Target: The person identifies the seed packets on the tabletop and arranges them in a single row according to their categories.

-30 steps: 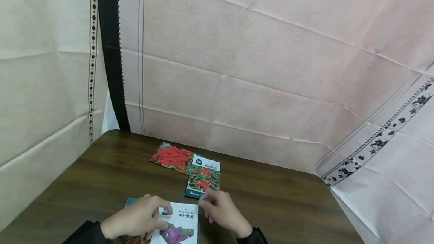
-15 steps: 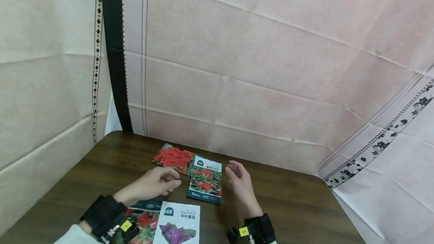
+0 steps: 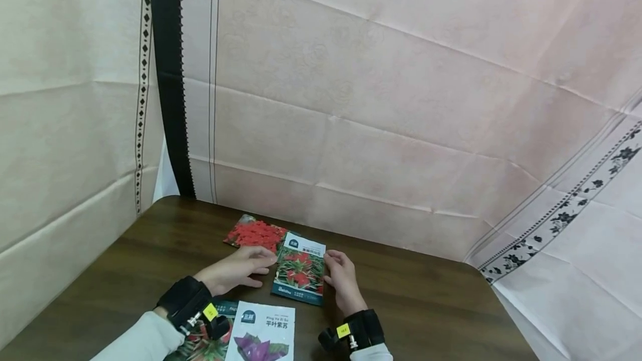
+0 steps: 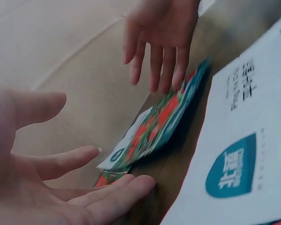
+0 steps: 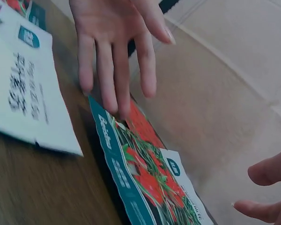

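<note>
A seed packet with red flowers and a teal lower band (image 3: 300, 272) lies on the table between my two hands. My left hand (image 3: 239, 269) hovers off its left side, fingers extended and holding nothing. At its right edge is my right hand (image 3: 341, 278), fingers loosely extended, fingertips right by the packet's side. In the left wrist view the right hand's fingertips (image 4: 166, 86) overlap the packet's edge. Nearer to me lies a white seed packet with a purple-leaved plant (image 3: 262, 330). It partly covers another red-flower packet (image 3: 208, 344), which my left wrist also hides in part.
Behind the left hand lies a packet with dense red blossoms (image 3: 256, 234), its right end under the middle packet. The brown wooden table (image 3: 426, 305) ends at a hanging beige cloth (image 3: 351, 183). Each wrist wears a black camera strap (image 3: 365, 327).
Both hands have left the white packet and moved forward to either side of the middle red-flower packet. In the last half second they have come closer to its edges.
</note>
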`<state>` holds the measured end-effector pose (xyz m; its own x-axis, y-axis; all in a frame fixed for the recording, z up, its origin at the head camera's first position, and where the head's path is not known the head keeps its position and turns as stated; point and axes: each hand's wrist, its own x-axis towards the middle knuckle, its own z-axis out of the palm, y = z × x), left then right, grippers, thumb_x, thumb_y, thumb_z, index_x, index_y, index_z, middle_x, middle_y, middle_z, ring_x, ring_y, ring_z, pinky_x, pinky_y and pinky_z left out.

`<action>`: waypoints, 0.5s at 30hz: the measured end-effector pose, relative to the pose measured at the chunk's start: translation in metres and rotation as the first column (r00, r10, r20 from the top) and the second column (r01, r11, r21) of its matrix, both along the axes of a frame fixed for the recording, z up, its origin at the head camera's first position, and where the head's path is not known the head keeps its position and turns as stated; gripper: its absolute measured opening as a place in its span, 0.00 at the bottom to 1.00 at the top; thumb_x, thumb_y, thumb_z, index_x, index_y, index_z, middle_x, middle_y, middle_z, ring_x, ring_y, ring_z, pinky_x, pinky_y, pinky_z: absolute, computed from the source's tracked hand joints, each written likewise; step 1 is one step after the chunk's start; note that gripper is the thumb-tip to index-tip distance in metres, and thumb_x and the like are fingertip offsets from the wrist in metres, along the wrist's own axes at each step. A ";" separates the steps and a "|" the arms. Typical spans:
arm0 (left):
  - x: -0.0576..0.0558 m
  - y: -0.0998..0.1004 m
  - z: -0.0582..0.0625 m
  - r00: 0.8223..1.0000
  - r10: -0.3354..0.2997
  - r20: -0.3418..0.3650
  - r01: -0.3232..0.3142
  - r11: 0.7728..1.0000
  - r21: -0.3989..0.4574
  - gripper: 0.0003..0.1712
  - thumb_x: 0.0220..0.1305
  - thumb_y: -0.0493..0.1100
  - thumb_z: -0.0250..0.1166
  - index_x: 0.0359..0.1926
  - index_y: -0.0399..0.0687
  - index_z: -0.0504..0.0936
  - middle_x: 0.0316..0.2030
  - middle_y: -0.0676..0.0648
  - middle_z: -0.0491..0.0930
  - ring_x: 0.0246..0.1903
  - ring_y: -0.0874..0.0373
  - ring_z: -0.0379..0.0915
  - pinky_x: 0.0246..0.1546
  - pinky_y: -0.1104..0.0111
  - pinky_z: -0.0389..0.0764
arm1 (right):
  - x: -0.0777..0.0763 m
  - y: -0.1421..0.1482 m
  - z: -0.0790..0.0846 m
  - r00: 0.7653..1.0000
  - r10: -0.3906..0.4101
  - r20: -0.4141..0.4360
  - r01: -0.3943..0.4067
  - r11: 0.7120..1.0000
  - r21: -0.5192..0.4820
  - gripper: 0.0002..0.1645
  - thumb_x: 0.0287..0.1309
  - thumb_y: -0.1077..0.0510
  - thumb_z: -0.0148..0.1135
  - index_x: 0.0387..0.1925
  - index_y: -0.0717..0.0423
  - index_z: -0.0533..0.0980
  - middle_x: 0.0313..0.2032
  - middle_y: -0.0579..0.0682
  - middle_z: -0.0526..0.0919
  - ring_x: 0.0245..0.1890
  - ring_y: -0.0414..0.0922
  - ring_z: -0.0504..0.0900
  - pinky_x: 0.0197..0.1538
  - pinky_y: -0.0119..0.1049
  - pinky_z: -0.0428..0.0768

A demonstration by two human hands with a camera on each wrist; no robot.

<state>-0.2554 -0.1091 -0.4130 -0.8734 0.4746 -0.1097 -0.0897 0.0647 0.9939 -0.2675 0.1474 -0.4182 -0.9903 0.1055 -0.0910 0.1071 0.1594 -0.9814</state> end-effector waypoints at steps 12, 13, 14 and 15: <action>-0.002 -0.006 -0.006 0.999 -0.010 -0.047 0.010 1.000 -0.005 0.32 0.71 0.49 0.57 0.66 0.29 0.64 0.64 0.31 0.66 0.63 0.37 0.65 0.57 0.49 0.75 | 0.010 -0.014 0.004 0.993 0.118 0.032 -0.115 0.989 -0.092 0.26 0.71 0.49 0.50 0.60 0.63 0.68 0.62 0.65 0.70 0.59 0.56 0.72 0.56 0.45 0.78; -0.002 -0.005 -0.005 0.998 -0.009 -0.055 0.008 1.000 -0.019 0.32 0.70 0.49 0.57 0.65 0.29 0.65 0.64 0.31 0.67 0.63 0.37 0.65 0.58 0.48 0.74 | 0.011 -0.015 0.005 0.992 0.125 0.028 -0.121 0.987 -0.106 0.26 0.71 0.49 0.50 0.60 0.63 0.68 0.63 0.65 0.69 0.61 0.57 0.71 0.58 0.47 0.77; -0.002 -0.005 -0.004 0.998 -0.008 -0.061 0.006 0.999 -0.032 0.33 0.70 0.50 0.58 0.65 0.29 0.66 0.63 0.31 0.68 0.63 0.38 0.65 0.58 0.47 0.74 | 0.012 -0.015 0.006 0.991 0.133 0.021 -0.129 0.984 -0.120 0.26 0.72 0.49 0.49 0.60 0.64 0.67 0.63 0.65 0.69 0.61 0.58 0.71 0.59 0.48 0.76; -0.002 -0.004 -0.004 0.998 -0.006 -0.066 0.003 0.999 -0.045 0.33 0.69 0.50 0.59 0.64 0.30 0.67 0.63 0.32 0.69 0.63 0.38 0.66 0.58 0.46 0.73 | 0.012 -0.016 0.007 0.990 0.139 0.014 -0.136 0.982 -0.131 0.26 0.72 0.49 0.49 0.60 0.64 0.67 0.63 0.65 0.69 0.62 0.58 0.71 0.60 0.49 0.75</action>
